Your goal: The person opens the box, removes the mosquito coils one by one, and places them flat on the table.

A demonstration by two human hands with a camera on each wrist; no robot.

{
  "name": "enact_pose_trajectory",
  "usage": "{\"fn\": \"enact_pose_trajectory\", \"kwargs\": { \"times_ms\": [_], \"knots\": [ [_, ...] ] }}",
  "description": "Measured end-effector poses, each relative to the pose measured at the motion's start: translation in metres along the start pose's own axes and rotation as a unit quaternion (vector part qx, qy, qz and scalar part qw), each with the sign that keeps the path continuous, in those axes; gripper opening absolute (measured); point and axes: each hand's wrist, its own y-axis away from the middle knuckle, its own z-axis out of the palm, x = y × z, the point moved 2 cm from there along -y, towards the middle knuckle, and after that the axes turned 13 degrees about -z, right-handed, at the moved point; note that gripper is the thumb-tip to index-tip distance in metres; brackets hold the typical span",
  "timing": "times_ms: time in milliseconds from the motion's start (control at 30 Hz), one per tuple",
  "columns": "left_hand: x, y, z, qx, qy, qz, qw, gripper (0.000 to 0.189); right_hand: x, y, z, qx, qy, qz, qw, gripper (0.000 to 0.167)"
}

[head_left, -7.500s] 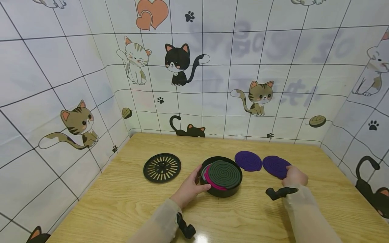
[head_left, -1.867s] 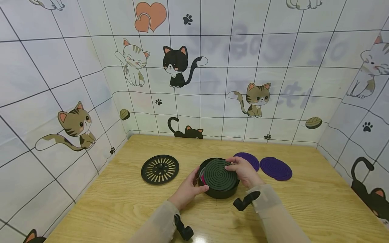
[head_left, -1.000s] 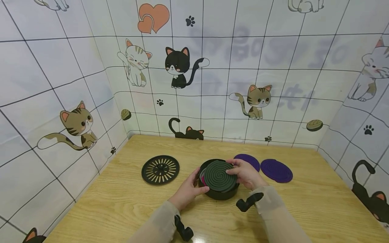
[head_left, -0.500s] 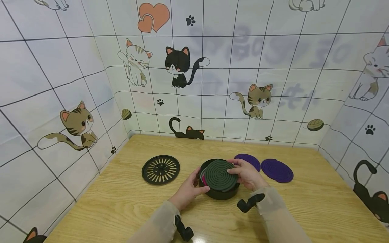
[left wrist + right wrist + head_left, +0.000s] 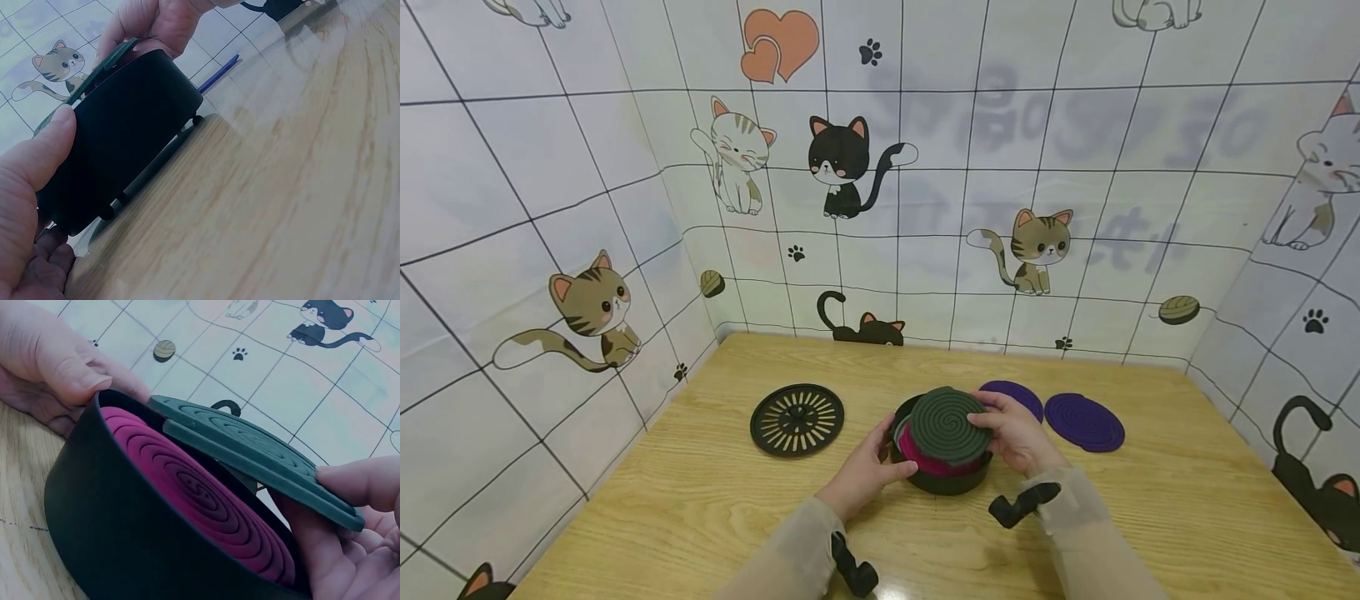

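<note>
My right hand [image 5: 1017,433] pinches a dark green spiral mosquito coil [image 5: 949,425] between thumb and fingers. In the right wrist view the green coil [image 5: 250,447] looks double-layered and is tilted, its near side raised above the rim. Beneath it a magenta coil [image 5: 194,487] lies inside the round black mosquito coil holder [image 5: 942,482]. With thumb and fingers my left hand [image 5: 867,471] grips the holder's left side. In the left wrist view the holder [image 5: 125,131] shows small feet on the wooden table. Something greyish also shows inside at its left edge.
A black slotted lid [image 5: 797,420] with a centre knob lies on the table [image 5: 760,517] to the left. Two purple coils lie behind and to the right: one [image 5: 1021,398] partly hidden by my right hand, the other [image 5: 1084,422] in full view. A cat-printed wall stands behind.
Earlier my right hand was at the right-hand purple coil; then it took hold of the green coil. Now the green coil has risen, uncovering more magenta. The left hand has kept its grip.
</note>
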Motion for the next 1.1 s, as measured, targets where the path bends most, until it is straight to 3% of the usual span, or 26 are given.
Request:
{"fn": "enact_pose_trajectory", "kwargs": {
  "times_ms": [333,500,667,833,933,1100],
  "knots": [
    [-0.001,-0.001,0.0,0.005,-0.005,-0.005,1.0,0.095,-0.02,0.006,-0.033,0.038,-0.077,-0.016,0.9962,0.035],
    [0.0,-0.001,0.001,0.001,0.004,-0.001,1.0,0.095,-0.027,0.012,-0.061,0.088,-0.093,-0.014,0.9916,0.031],
    [0.0,-0.001,0.0,0.003,0.003,-0.006,1.0,0.095,-0.029,0.017,-0.088,0.146,-0.137,-0.01,0.9796,0.034],
    [-0.002,-0.001,-0.002,0.012,0.002,-0.01,0.9999,0.094,-0.028,0.02,-0.112,0.21,-0.179,-0.01,0.961,0.039],
    [-0.001,0.0,-0.003,0.011,0.002,-0.008,0.9999,0.094,-0.026,0.022,-0.127,0.264,-0.195,-0.008,0.9447,0.044],
    [-0.002,-0.001,-0.003,0.008,0.001,-0.01,0.9999,0.095,-0.02,0.026,-0.151,0.361,-0.255,-0.017,0.8969,0.058]
  ]
}}
